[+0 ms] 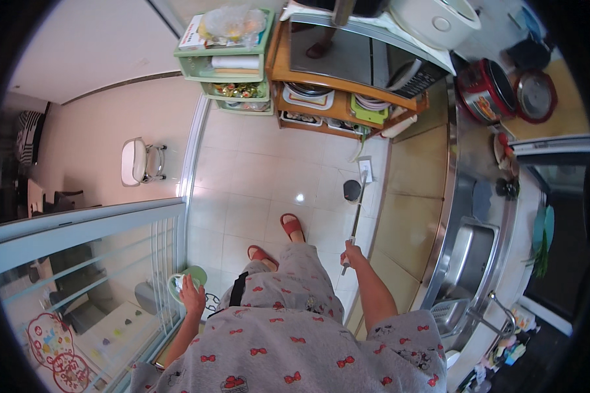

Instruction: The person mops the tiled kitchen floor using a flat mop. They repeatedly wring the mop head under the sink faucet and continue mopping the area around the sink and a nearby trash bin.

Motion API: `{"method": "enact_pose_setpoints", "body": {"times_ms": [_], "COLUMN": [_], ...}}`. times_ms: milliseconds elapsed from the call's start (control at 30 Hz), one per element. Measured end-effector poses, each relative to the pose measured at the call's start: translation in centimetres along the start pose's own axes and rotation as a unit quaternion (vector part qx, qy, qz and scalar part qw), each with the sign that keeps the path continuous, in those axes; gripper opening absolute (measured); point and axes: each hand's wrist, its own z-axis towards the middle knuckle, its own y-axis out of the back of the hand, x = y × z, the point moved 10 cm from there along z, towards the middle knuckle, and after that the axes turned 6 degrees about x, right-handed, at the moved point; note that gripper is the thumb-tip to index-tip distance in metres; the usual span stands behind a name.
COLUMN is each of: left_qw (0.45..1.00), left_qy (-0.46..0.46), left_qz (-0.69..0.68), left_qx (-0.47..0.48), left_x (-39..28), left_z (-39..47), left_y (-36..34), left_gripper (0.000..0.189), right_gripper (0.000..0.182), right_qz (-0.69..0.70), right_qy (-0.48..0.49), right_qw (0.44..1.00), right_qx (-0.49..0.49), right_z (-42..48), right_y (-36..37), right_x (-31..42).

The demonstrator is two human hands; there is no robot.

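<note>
Gripped in my right hand [352,255] is a long-handled floor tool, its shaft [358,214] slanting away from me. At its far end a small white rectangular head [366,170] rests on the tiles close to the cabinet base. A dark rounded object [352,190] lies just left of the shaft; I cannot tell what it is. My left hand [191,294] hangs with fingers extended over a green bin [196,278] beside the sliding door. Something white shows in the bin, partly hidden by the fingers.
Ahead stand a green drawer rack [221,73] and a wooden shelf [344,114] with a microwave [330,53]. Along the right runs a counter with a steel sink [467,260] and a red cooker [484,93]. A white chair [136,162] stands beyond the door track [195,137].
</note>
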Motion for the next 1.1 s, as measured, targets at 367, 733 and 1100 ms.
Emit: {"method": "enact_pose_setpoints", "body": {"times_ms": [367, 733, 1100], "left_qw": [0.995, 0.977, 0.988], "left_qy": [0.068, 0.174, 0.124], "left_qz": [-0.075, -0.126, -0.094], "left_qx": [-0.015, 0.006, -0.006], "left_x": [4.3, 10.8, 9.5], "left_z": [-3.4, -8.9, -6.0], "left_y": [-1.5, -5.7, -4.0], "left_gripper": [0.062, 0.061, 0.06], "right_gripper": [0.035, 0.051, 0.049], "right_qz": [-0.212, -0.732, -0.771], "right_qy": [0.019, 0.156, 0.266], "right_qw": [0.975, 0.645, 0.577], "right_qx": [0.061, 0.156, -0.038], "right_z": [1.8, -4.2, -4.6], "right_y": [-14.8, -18.1, -20.9], "right_x": [6.3, -1.5, 10.7]}}
